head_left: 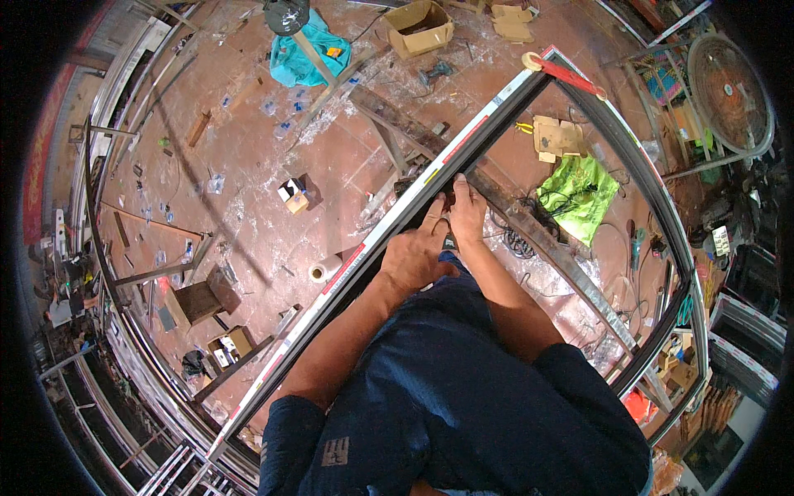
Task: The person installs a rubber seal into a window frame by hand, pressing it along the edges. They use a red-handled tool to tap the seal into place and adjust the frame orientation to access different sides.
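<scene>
A large black metal frame (364,266), with white and red protective film along its outer face, lies raised above the floor on metal supports. Both hands are at the inner edge of its long left bar. My left hand (416,252) has its index finger reaching forward along the dark profile, the other fingers curled. Just to its right, my right hand (469,212) presses its closed fingers against the same bar. Whatever is between the fingers of either hand is too small or hidden to make out. A red tool with a round, pale head (571,80) rests across the frame's far corner.
A rusty steel beam (562,252) runs beneath the frame. Bright green cloth (579,198) and black cables lie inside its outline. Left of it, a white roll (324,269) and small boxes sit on the littered floor. A large fan (729,93) stands at far right.
</scene>
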Available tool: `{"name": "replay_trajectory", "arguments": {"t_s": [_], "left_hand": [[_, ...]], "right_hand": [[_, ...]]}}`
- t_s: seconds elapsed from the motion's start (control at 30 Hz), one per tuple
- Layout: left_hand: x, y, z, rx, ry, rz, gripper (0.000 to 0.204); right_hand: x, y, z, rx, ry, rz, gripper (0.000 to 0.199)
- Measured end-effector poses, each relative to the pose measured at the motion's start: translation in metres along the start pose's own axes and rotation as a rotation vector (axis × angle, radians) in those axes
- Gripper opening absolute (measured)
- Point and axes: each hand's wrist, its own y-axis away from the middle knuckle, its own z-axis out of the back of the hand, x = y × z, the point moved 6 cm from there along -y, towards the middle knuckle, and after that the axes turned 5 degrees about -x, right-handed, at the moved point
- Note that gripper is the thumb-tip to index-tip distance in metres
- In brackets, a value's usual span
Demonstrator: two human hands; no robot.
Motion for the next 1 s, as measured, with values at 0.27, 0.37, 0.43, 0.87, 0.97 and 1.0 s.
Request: {"name": "replay_trajectory", "arguments": {"t_s": [0.27,0.37,0.43,0.87,0.97,1.0], "left_hand": [[-0.001,0.004,0.002,-0.030,0.003,-0.044,0.075],[-0.004,0.005,0.005,-0.073,-0.005,-0.065,0.078],[0.000,0.006,0.000,-0.076,-0.017,-0.073,0.075],[-0.004,0.003,0.003,0.072,-0.015,-0.016,0.083],[-0.002,0.002,0.004,0.014,-0.011,-0.033,0.082],[-0.003,0.003,0.007,-0.022,-0.022,-0.048,0.081]], "right_hand": [[0.012,0.001,-0.006,-0.127,0.138,0.097,0.053],[-0.009,-0.009,0.000,-0.141,0.028,0.002,0.057],[-0.013,-0.011,0.004,-0.147,0.148,-0.089,0.059],[-0.001,-0.008,0.001,-0.356,0.155,-0.048,0.066],[0.008,-0.019,-0.002,-0.266,0.315,-0.021,0.072],[0.011,-0.018,-0.005,-0.305,0.408,-0.029,0.074]]}}
